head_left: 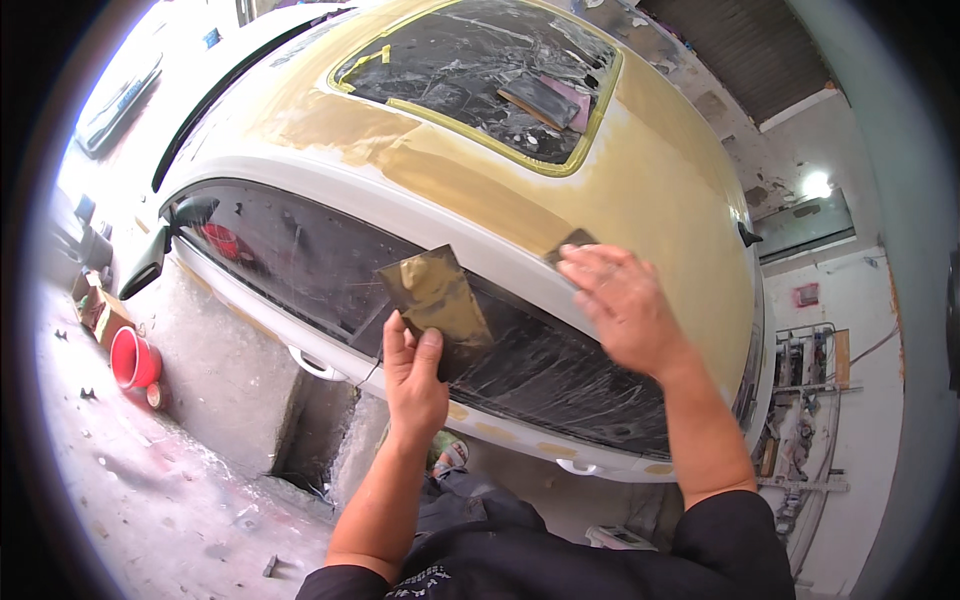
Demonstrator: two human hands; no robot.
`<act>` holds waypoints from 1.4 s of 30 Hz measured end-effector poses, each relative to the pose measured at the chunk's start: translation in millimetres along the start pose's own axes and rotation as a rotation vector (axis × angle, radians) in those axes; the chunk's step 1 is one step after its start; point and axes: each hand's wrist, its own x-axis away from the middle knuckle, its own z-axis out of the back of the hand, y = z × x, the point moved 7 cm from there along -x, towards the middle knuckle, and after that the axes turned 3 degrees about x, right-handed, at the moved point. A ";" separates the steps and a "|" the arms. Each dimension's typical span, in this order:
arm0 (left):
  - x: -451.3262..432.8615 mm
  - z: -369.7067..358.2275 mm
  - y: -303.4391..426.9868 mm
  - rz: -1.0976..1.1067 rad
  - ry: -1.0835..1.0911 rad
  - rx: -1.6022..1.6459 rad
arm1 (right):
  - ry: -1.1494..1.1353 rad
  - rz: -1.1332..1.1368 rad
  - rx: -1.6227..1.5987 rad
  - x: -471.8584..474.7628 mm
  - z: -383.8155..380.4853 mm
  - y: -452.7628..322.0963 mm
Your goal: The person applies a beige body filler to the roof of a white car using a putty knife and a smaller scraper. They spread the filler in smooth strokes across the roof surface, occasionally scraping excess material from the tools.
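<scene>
My left hand [416, 375] grips a flat, dark rectangular plate [442, 300] by its lower edge. A lump of yellow-brown body filler [411, 274] sits near its top corner, and more is smeared across its face. In my right hand [626, 304] is a small dark spreader [576, 241], partly covered by my fingers and touching or just above the car roof edge. Leading away from the spreader, a broad darker band of filler [472, 196] runs along the yellowish roof [667, 187] beside the white roof rail [330, 193].
Yellow masking tape [480, 142] borders the film-covered sunroof, where a dark sanding block [538, 103] lies on pinkish paper. A side mirror [146, 262] sticks out at left. On the floor are a red bucket [135, 358] and a recessed pit [311, 435]. Cluttered shelves [799, 420] stand at right.
</scene>
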 end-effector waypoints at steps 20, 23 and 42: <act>-105.8 49.3 79.7 -0.310 0.165 -0.249 | -0.035 0.004 -0.115 -81.4 -22.0 15.0; -171.2 69.5 88.0 -0.425 0.274 -0.160 | -0.187 0.025 -0.006 -135.6 -42.2 37.7; -283.3 85.9 74.1 -0.764 0.611 -0.530 | -0.799 0.297 0.404 -334.5 -166.1 -3.5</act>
